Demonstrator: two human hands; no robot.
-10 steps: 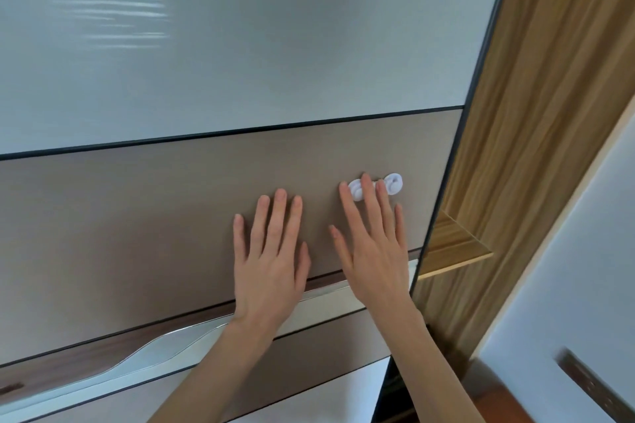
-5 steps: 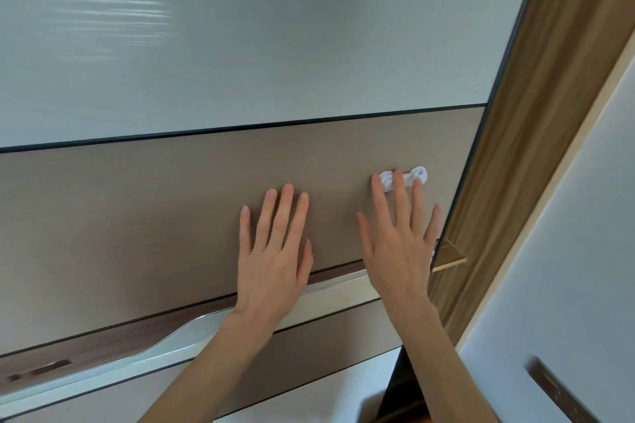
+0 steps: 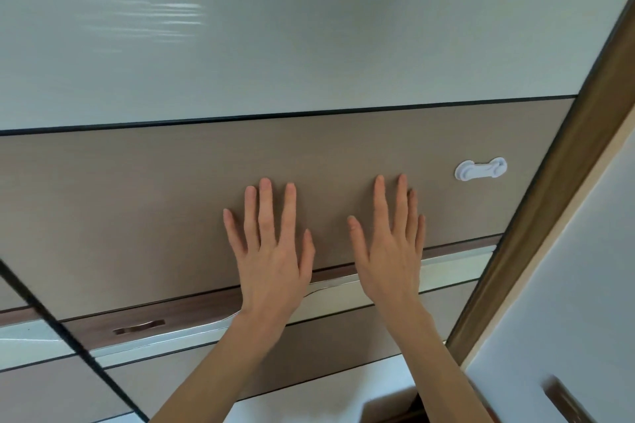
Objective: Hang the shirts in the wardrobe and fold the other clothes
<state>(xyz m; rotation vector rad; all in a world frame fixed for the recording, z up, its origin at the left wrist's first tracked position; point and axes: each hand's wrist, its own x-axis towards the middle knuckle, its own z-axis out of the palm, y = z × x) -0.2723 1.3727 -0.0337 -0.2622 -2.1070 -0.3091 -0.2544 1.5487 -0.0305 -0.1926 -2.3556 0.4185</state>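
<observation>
Now both palms lie flat on the wardrobe door [image 3: 137, 216].
Door: brown band under a pale panel, filling the view, with a white clip [image 3: 480, 169] near its right edge. Left hand [image 3: 271, 251] and right hand [image 3: 391, 247] press it side by side, apart, fingers straight and slightly spread, holding nothing.

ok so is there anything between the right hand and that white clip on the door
No, in the head view only bare brown door panel lies between the right hand and the white clip; the two are apart.
</observation>
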